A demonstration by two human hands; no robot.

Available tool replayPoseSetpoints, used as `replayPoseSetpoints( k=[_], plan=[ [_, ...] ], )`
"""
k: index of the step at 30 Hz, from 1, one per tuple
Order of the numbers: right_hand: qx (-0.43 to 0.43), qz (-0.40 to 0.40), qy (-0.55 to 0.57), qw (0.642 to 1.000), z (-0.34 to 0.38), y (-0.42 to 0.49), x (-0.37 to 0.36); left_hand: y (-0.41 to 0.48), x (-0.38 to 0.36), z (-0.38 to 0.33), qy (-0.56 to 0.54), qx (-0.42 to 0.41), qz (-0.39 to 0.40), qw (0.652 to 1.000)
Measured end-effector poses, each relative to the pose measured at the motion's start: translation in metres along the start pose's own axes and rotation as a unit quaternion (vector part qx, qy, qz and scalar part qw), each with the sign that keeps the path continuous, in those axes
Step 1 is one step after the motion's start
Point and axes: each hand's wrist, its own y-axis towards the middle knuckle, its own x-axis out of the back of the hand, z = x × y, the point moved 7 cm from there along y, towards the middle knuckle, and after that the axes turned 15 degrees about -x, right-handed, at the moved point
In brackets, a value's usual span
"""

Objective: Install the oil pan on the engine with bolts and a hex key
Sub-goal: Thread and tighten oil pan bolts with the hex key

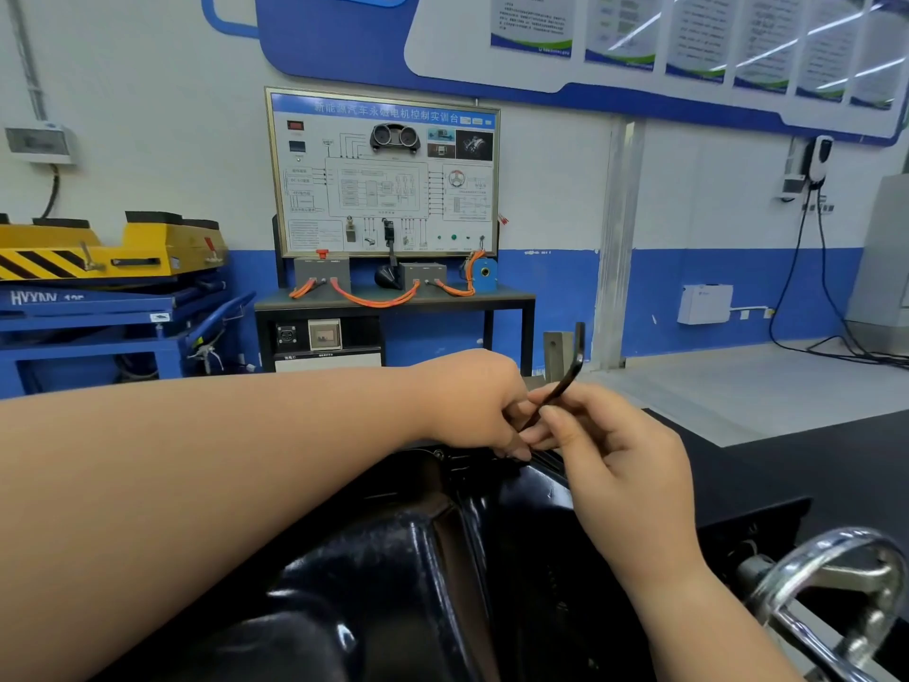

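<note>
The engine (760, 521) carries the black oil pan (393, 558) — sump upward.

I'm facing a framed training board (383, 172) standing on a dark tabletop (511, 293), orange cables (376, 298) looping across it, a yellow lift (147, 243) sitting on a blue cart (98, 307) at left, a chrome handwheel (836, 536) gleaming lower right
</note>
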Motion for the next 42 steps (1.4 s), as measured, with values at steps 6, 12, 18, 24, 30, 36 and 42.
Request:
replayPoseSetpoints(
  k=[6, 12, 18, 24, 30, 36, 42],
  plan=[
    [-0.021, 0.001, 0.0, 1.0, -0.008, 0.002, -0.002, -0.001, 0.001, -0.002, -0.007, -0.004, -0.005, 1.0],
    [-0.029, -0.012, -0.018, 0.999, -0.009, 0.001, -0.002, -0.001, 0.001, -0.003, 0.007, -0.007, -0.001, 1.0],
    [-0.003, -0.029, -0.007, 1.0, -0.002, -0.002, 0.0, 0.001, 0.002, -0.005, 0.046, -0.009, 0.011, 0.999],
    [0.013, -0.06, -0.02, 0.998, -0.001, -0.005, 0.007, 0.0, -0.001, -0.003, 0.04, -0.017, 0.028, 0.999],
    [0.028, -0.062, -0.034, 0.997, 0.001, -0.008, 0.007, 0.0, -0.001, -0.003, 0.041, -0.022, 0.055, 0.997],
    [0.037, -0.068, -0.043, 0.996, 0.001, -0.007, 0.008, 0.003, -0.003, -0.005, 0.068, -0.027, 0.067, 0.995],
    [0.034, -0.063, -0.056, 0.996, 0.001, -0.003, 0.006, -0.003, -0.002, -0.002, -0.005, -0.02, 0.056, 0.998]
  ],
)
